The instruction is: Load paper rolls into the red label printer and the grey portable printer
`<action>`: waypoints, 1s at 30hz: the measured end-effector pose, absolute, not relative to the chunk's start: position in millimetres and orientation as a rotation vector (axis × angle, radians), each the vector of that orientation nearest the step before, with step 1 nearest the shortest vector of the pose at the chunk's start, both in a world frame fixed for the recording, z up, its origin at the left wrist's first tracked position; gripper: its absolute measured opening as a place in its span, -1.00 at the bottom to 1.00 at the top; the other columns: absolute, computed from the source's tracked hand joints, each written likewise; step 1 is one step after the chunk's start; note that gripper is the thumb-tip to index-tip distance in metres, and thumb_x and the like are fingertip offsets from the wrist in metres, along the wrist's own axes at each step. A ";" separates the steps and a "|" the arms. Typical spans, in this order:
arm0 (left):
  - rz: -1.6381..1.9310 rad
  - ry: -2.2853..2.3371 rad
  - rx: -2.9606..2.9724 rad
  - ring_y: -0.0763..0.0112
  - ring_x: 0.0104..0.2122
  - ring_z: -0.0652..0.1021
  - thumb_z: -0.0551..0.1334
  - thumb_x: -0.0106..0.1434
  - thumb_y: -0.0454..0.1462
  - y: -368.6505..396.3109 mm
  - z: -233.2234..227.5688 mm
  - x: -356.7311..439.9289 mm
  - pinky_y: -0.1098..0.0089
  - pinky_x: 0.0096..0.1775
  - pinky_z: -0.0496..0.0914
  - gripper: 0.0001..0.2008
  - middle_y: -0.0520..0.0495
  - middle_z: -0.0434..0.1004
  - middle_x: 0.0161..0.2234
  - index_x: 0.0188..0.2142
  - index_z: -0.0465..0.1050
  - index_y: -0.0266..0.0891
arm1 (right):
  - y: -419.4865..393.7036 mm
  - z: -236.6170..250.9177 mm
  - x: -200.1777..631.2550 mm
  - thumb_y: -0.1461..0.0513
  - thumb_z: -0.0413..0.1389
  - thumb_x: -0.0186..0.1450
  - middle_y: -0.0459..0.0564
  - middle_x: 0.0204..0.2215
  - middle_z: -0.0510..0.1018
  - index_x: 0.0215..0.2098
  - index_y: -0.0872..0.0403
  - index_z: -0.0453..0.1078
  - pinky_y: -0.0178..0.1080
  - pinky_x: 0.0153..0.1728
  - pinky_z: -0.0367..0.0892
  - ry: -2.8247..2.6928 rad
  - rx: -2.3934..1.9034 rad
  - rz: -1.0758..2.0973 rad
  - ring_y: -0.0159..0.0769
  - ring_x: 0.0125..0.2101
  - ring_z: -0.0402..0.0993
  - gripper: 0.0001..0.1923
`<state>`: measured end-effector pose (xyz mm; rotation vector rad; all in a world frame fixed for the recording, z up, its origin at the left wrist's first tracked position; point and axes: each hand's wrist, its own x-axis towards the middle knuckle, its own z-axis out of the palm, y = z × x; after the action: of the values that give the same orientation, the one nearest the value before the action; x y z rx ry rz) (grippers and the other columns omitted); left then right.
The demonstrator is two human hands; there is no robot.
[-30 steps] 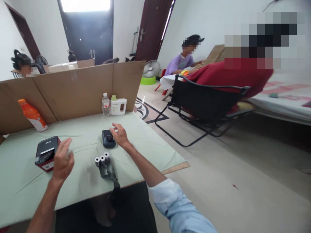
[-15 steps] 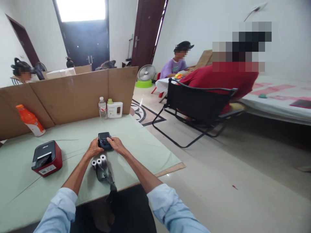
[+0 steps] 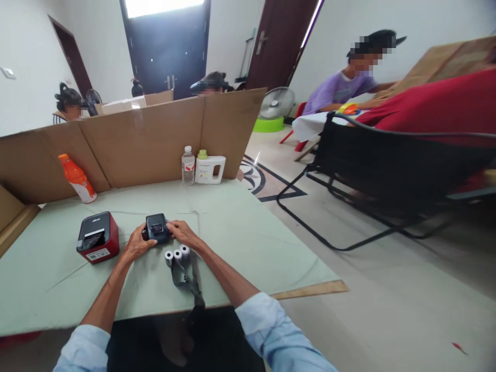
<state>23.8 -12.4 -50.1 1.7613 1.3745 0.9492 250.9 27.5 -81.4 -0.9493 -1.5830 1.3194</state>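
Between my two hands is a small dark, boxy device, which looks like a portable printer; it sits at the table surface. My left hand grips its left side, thumb along the near edge. On its right side, the fingers of my right hand are closed against the edge. Just nearer to me lie three small white paper rolls side by side, with a dark strap or pouch trailing towards the table edge. A red and black label printer stands left of my left hand.
An orange bottle, a clear water bottle and a white jug stand along a cardboard screen behind the pale green tabletop. To the right are a black folding chair, a fan and seated people.
The view has swung left. My hands have shifted the dark device left, away from the paper rolls and closer to the red printer. My right thumb has moved off its top to its side.
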 end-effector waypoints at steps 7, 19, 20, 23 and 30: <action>1.008 1.461 1.906 0.13 -0.09 0.60 0.46 0.05 -0.06 -21.9 -54.8 10.9 0.16 -0.05 0.53 -0.25 -0.28 0.53 0.13 0.23 0.46 -0.24 | 31.0 -103.1 254.6 0.01 0.25 0.29 0.03 -0.29 0.64 0.08 0.16 0.55 -0.23 -0.34 0.53 -1.463 -0.975 1.393 -0.24 -0.33 0.55 -0.49; 1.079 1.595 1.462 0.32 -0.40 0.59 0.32 0.06 -0.21 21.8 -56.6 10.8 0.41 -0.38 0.46 -0.72 -0.09 0.65 -0.38 -0.25 0.65 -0.29 | 30.0 -111.9 259.9 0.03 0.40 0.16 -0.03 -0.18 0.50 0.13 0.05 0.53 -0.19 -0.20 0.48 -1.714 -0.901 1.125 -0.32 -0.34 0.48 -0.39; 1.085 1.594 1.452 0.33 -0.44 0.57 0.32 0.05 -0.21 25.0 -56.9 11.4 0.42 -0.41 0.44 -0.75 -0.07 0.63 -0.43 -0.28 0.63 -0.28 | 30.4 -112.4 259.9 0.03 0.41 0.15 -0.03 -0.18 0.50 0.14 0.04 0.53 -0.19 -0.21 0.49 -1.720 -0.897 1.123 -0.32 -0.34 0.49 -0.38; 1.117 1.587 1.410 0.35 -0.51 0.54 0.32 0.04 -0.18 27.7 -59.8 14.3 0.42 -0.46 0.42 -0.77 -0.01 0.55 -0.53 -0.33 0.59 -0.27 | 31.1 -113.5 260.2 0.02 0.44 0.12 -0.03 -0.17 0.48 0.13 0.02 0.53 -0.20 -0.25 0.50 -1.722 -0.884 1.131 -0.33 -0.35 0.48 -0.36; 1.225 1.510 1.358 0.37 -0.46 0.55 0.32 0.02 -0.12 19.8 -68.8 19.3 0.44 -0.42 0.43 -0.73 -0.02 0.60 -0.44 -0.34 0.57 -0.25 | 34.1 -118.8 261.2 0.01 0.52 -0.01 -0.04 -0.15 0.45 0.22 -0.01 0.46 -0.21 -0.29 0.49 -1.755 -0.854 1.102 -0.33 -0.34 0.45 -0.14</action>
<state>19.3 19.8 -68.8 1.3576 1.5101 1.2252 261.2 34.1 -118.8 -0.8538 -1.7554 1.1020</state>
